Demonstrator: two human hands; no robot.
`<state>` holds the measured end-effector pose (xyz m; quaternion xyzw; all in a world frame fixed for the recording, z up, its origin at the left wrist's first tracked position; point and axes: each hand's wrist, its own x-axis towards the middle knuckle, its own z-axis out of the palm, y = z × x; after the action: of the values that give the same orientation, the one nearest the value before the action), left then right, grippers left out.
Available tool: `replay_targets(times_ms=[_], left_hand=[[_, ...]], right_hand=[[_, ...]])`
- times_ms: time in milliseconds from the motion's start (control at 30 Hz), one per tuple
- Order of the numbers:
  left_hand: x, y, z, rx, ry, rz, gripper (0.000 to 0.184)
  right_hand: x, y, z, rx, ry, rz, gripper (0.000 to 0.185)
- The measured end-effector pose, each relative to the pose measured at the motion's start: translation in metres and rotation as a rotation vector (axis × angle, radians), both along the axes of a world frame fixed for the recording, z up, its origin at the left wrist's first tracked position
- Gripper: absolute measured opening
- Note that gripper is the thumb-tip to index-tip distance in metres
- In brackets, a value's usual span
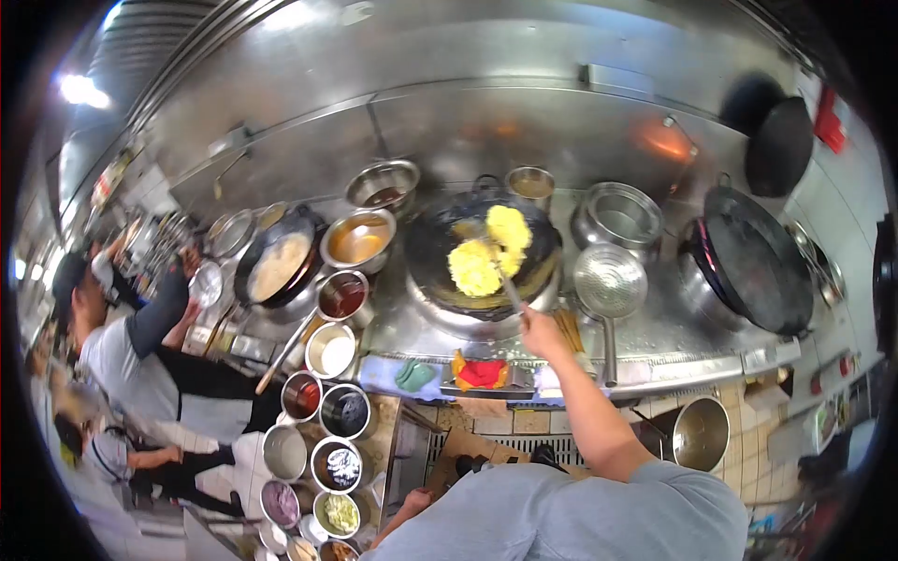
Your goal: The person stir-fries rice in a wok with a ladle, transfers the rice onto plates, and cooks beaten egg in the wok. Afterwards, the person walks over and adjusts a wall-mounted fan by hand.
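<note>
My right hand (540, 334) is closed round the handle of a long metal cooking utensil (509, 288), reaching into the black wok (435, 257) in front of me. Its head is hidden among fluffy yellow scrambled egg (475, 268), which lies in two joined clumps. Low beside my body, my left hand (418, 500) hangs near the side counter with its several pots. It touches nothing that I can make out, and its fingers are too small to read.
A perforated strainer (610, 280) rests on a metal pot (621, 213) to the right. Farther right a second wok (756, 254) sits tilted. Sauce pots, including one of dark red liquid (343, 294), line the left. A co-worker (131, 365) stands by another wok (281, 257). Folded cloths (480, 372) lie along the front edge.
</note>
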<state>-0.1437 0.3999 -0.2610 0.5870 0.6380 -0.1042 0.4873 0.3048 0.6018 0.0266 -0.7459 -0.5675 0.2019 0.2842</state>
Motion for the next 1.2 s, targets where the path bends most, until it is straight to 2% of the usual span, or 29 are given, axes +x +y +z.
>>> replay_targets(times_ms=[67,100,133,200,233,267,333,400,500,567,600,633,667,700,733,767,800,867,900,967,1000,1033,1067,1133,1167,1200], left_hand=[[-0.007,0.017,-0.029,0.068,-0.08,0.056,0.038],[0.014,0.024,0.015,0.088,0.034,0.128,0.037],[0.024,0.027,0.037,0.089,0.038,0.046,0.037],[0.033,0.049,0.06,0.072,-0.156,0.189,0.036],[0.03,0.062,0.048,0.074,-0.15,0.141,0.036],[0.017,0.068,0.01,0.063,-0.171,0.132,0.036],[0.012,0.076,-0.016,0.043,-0.185,0.124,0.035],[0.018,0.078,-0.019,0.064,-0.016,-0.014,0.036],[0.027,0.084,-0.024,0.106,0.022,-0.08,0.036],[0.03,0.089,-0.002,0.218,0.016,-0.231,0.034],[0.043,0.09,0.035,0.299,0.023,-0.338,0.034],[0.054,0.088,0.061,0.296,0.034,-0.308,0.034],[0.064,0.087,0.08,0.193,-0.052,-0.1,0.034],[0.073,0.087,0.091,0.091,-0.145,0.11,0.034],[0.077,0.085,0.093,0.087,-0.145,0.149,0.034],[0.077,0.081,0.092,0.092,-0.153,0.159,0.034],[0.071,0.073,0.089,0.096,-0.157,0.175,0.035],[0.06,0.061,0.069,0.088,-0.082,0.129,0.035],[0.054,0.052,0.061,0.086,0.026,0.043,0.036],[0.043,0.035,0.042,0.046,0.064,0.018,0.037],[0.038,0.038,0.03,0.028,0.099,-0.051,0.038],[0.028,0.033,0.003,0.045,0.042,0.041,0.039],[0.025,0.036,-0.004,0.052,0.04,0.048,0.039],[0.025,0.038,-0.011,0.235,0.016,-0.108,0.038],[0.033,0.039,0.001,0.236,0.011,-0.103,0.038],[0.043,0.036,0.019,0.11,-0.113,0.186,0.038]], right_hand=[[0.01,-0.017,-0.022,0.012,0.113,0.103,0.048],[0.018,-0.039,0.003,-0.143,0.268,0.106,0.048],[0.027,-0.063,0.037,-0.288,0.438,0.11,0.048],[0.063,-0.091,0.053,-0.279,0.395,0.126,0.053],[0.084,-0.095,0.049,-0.085,0.074,0.242,0.051],[0.087,-0.093,0.067,-0.139,0.079,0.186,0.048],[0.079,-0.061,0.041,0.008,-0.17,0.056,0.045],[0.037,-0.031,0.041,-0.091,-0.025,-0.091,0.044],[0.003,-0.007,0.003,-0.011,0.046,-0.075,0.047],[0.013,-0.021,-0.021,0.059,0.08,0.017,0.048],[0.024,-0.034,-0.031,0.131,0.104,0.096,0.049],[0.041,-0.049,-0.019,-0.022,0.247,0.113,0.051],[0.064,-0.065,0.012,-0.178,0.378,0.132,0.052],[0.085,-0.078,0.041,-0.199,0.314,0.179,0.055],[0.104,-0.077,0.037,-0.185,0.249,0.169,0.055],[0.111,-0.073,0.04,-0.031,-0.038,0.18,0.053],[0.101,-0.056,0.036,-0.043,-0.032,0.233,0.053],[0.063,-0.023,0.031,-0.039,-0.151,-0.048,0.051],[0.046,-0.013,0.021,-0.052,-0.152,-0.002,0.051],[0.023,0.008,-0.013,0.035,0.112,-0.056,0.049],[0.021,0.007,-0.033,0.137,0.117,0.031,0.049],[0.024,-0.006,-0.029,0.073,0.209,0.109,0.049],[0.034,-0.021,-0.016,0.009,0.297,0.184,0.049],[0.066,-0.055,0.024,-0.287,0.578,0.154,0.051],[0.082,-0.067,0.049,-0.305,0.503,0.134,0.05],[0.094,-0.072,0.064,-0.324,0.429,0.115,0.05]])
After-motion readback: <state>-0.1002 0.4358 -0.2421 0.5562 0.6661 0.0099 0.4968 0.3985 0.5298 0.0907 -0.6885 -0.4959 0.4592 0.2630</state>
